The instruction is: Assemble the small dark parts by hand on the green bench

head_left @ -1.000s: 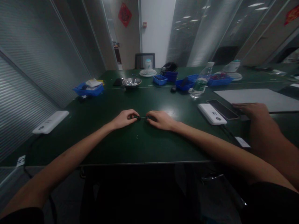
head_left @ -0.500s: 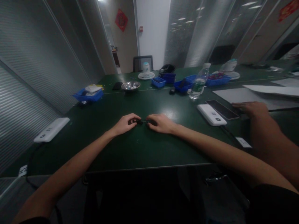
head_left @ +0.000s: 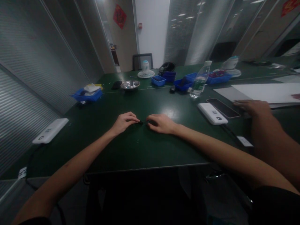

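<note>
Above the green table (head_left: pixel 112 156), my left hand (head_left: pixel 123 122) is closed in a fingertip pinch on a small black part (head_left: pixel 140 122), its kind too small to tell. Facing it, my right hand (head_left: pixel 161 123) is wrapped round the dark handle of a screwdriver-like tool (head_left: pixel 144 122). The thin metal shaft points left and meets the black part; whether its tip sits inside it I cannot tell. My right fingers hide most of the handle.
A white power bank (head_left: pixel 212 113) and a phone (head_left: pixel 222 107) lie to the right, near a co-worker's hand (head_left: pixel 255 107) on papers. Behind are a water bottle (head_left: pixel 200 81), a metal bowl (head_left: pixel 130 85) and several blue trays. Another white power bank (head_left: pixel 50 131) lies left.
My left fingers have gone from curling round the black part to pinching it by the fingertips. My right hand has stayed put. At right, the raised white sheet now lies flatter.
</note>
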Demonstrator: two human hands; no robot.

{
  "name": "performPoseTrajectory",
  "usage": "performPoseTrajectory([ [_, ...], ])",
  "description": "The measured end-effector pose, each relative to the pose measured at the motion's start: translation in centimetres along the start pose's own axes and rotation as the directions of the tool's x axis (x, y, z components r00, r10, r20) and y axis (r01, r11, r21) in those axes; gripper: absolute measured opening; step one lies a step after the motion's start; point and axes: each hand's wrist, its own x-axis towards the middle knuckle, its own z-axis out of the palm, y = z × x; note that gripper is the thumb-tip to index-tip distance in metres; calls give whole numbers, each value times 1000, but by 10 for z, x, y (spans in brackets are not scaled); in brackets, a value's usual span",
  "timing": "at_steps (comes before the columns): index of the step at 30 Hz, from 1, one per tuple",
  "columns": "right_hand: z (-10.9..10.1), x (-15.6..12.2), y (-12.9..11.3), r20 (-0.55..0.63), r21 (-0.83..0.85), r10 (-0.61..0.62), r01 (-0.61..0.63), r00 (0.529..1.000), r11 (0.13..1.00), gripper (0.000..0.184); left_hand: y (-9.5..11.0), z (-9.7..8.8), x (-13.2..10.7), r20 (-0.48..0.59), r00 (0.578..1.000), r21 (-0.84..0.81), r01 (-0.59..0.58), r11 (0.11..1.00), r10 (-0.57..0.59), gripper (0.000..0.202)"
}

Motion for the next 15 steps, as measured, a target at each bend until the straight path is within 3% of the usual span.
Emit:
performPoseTrajectory([
  [9, 5, -2, 5, -25, -1, 12, -12, 1000, 1000, 32, 4, 9, 1, 4, 994, 103, -111, 988, 111, 18],
  [15, 4, -6, 1, -14, -21, 25, -25, 1000, 999, 31, 12, 9, -3, -21, 996, 157, -81, 984, 86, 17],
])
